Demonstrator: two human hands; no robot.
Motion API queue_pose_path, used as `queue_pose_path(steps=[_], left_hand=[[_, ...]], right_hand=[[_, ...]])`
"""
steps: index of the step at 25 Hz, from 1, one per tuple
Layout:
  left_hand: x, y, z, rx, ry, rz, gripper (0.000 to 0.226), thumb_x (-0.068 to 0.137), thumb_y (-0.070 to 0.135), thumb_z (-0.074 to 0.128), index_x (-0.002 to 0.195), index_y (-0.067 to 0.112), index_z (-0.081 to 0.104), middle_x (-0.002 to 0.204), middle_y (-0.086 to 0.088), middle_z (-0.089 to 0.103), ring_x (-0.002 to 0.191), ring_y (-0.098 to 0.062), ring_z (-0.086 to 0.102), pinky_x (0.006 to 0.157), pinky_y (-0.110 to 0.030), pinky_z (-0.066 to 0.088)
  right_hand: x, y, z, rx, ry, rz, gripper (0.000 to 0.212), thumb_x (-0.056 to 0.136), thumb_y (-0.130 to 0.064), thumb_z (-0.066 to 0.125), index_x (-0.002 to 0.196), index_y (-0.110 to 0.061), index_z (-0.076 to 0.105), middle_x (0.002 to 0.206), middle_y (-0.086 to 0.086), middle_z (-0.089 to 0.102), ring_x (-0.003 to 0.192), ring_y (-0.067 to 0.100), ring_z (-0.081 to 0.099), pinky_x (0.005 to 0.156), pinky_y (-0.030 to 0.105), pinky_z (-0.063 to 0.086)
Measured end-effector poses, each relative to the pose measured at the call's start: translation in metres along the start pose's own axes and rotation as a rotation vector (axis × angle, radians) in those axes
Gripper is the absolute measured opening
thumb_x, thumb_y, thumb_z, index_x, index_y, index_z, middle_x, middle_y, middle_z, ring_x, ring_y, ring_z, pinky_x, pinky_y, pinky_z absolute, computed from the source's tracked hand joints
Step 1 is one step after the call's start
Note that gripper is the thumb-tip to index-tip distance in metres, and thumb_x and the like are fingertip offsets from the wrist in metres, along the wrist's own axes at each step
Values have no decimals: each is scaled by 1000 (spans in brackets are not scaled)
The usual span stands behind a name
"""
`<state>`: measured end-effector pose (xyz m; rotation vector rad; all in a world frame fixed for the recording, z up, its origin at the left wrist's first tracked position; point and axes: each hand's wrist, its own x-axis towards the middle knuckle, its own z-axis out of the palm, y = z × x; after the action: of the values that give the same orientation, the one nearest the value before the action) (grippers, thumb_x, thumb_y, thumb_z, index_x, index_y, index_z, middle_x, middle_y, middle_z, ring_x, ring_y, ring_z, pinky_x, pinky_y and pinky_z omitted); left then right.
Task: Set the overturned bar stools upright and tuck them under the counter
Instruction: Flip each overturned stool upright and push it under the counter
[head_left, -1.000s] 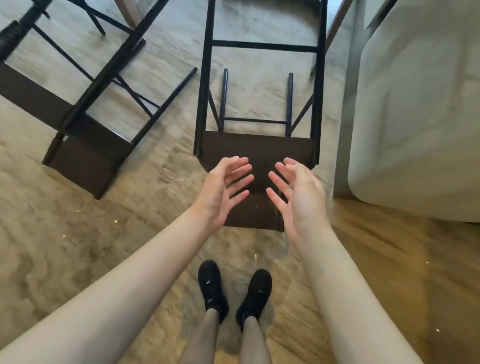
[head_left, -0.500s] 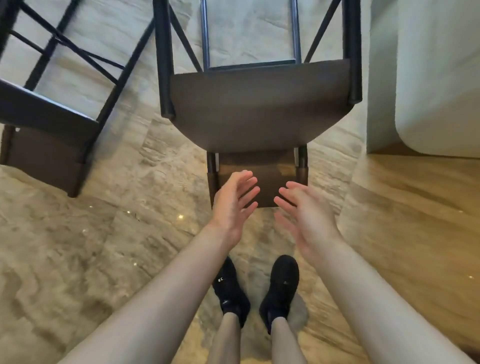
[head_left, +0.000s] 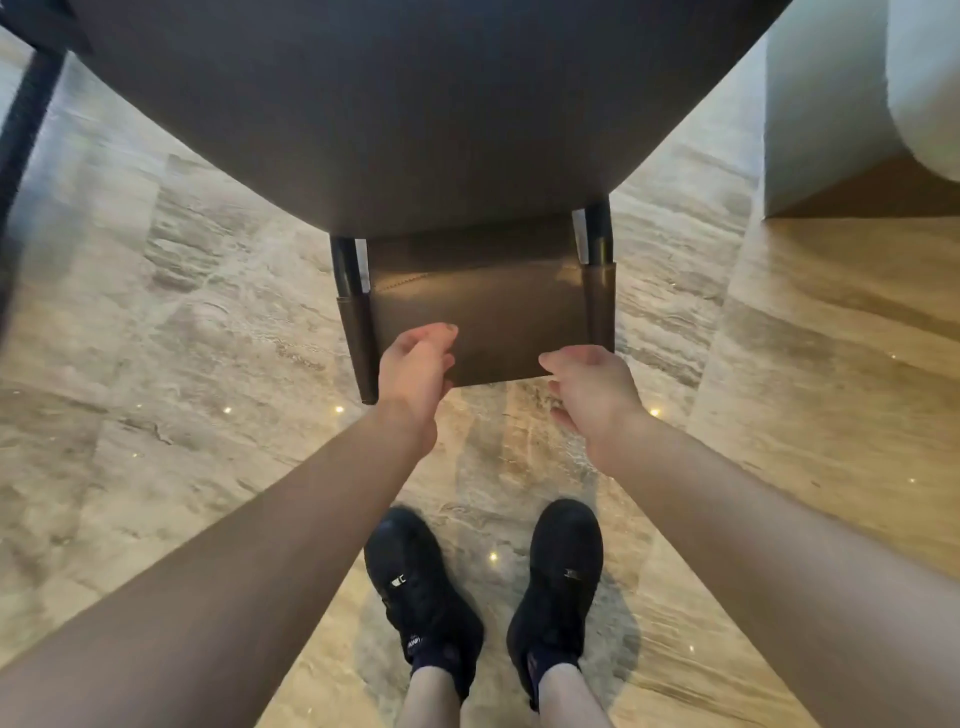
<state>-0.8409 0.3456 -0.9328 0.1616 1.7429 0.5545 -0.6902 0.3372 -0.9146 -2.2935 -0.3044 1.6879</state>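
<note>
**Both hands arrive at the backrest of the fallen stool**

Half a second ago the hands were spread apart and short of the stool; now both have come to the lower edge of its backrest (head_left: 488, 317). The left hand (head_left: 415, 371) curls around the edge near its left corner. On the right, the right hand (head_left: 589, 384) also curls there, fingers above and thumb below the edge; I judge that each grip is grasping the backrest, though the contact is partly hidden. The stool lies on its back on the floor (head_left: 182, 312), and its dark seat (head_left: 415, 114) now fills the top of the view, much closer than before. This suggests the lift is about to begin; the stool is not yet upright.

At the far left, a dark leg of another stool (head_left: 23, 119) is seen, so more work probably remains. The person's black shoes (head_left: 421, 587) stand near the backrest. At the far right stands the pale table base (head_left: 826, 119), close enough that the rising stool could knock it.
</note>
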Motion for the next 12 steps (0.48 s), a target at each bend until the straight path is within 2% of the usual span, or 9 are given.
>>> queue_pose_path(steps=[5,8,10,12], left_hand=[[65,-35,-11,33,160,3,8,92,19,62,98,23,65,96,3,61,99,-15,58,95,-33,47],[106,-58,-15,112,206,66,20,92,21,64,111,19,64,93,5,60,92,-13,55,86,-29,45],[129,-71,-17,165,260,107,27,92,23,65,118,17,62,98,5,59,92,-13,55,82,-27,44],[149,-81,-20,220,342,129,33,90,25,67,122,17,59,115,0,58,103,-17,56,90,-29,47]], right_hand=[[68,33,18,-191,72,-55,41,92,-22,63,130,-17,49,123,6,55,111,24,56,98,32,47],[109,48,26,-308,158,-94,48,91,-19,63,135,-15,45,129,9,53,110,26,57,96,32,49],[135,54,26,-385,246,-110,51,90,-18,63,136,-15,42,132,10,48,104,27,57,91,32,51],[155,57,24,-408,353,-110,51,89,-14,64,135,-13,42,135,14,42,110,32,55,96,37,50]])
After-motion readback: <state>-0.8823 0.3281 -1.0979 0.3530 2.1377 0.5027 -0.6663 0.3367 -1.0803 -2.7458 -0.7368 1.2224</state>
